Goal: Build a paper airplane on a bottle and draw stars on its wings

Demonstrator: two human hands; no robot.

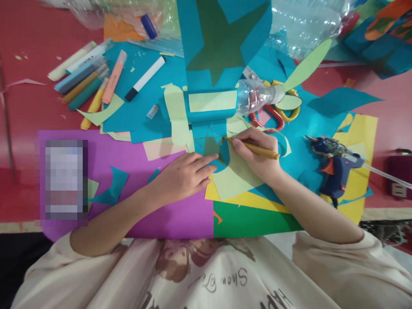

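In my right hand point(257, 150) is a mustard-yellow marker point(260, 150), its tip touching a star point(210, 146) on a blue paper flap with a rounded end point(222, 165). The star is partly coloured dark, and thin lines mark its remaining outline. My left hand point(189, 174) lies flat with fingers outstretched, the fingertips pressing on the flap's left edge. The flap joins a plastic bottle point(254, 95) wrapped in blue paper and lying on its side. A pale green strip point(212, 101) sits on the wrap. Beyond it, a larger blue flap bears a big dark star point(222, 38).
Several markers point(86, 81) lie at the left, with a black-and-white marker point(144, 79) nearby. Scissors point(268, 118) rest behind my right hand. A glue gun point(336, 165) stands at right on yellow paper. A blurred-out phone-like object point(64, 180) lies on purple card point(180, 219).
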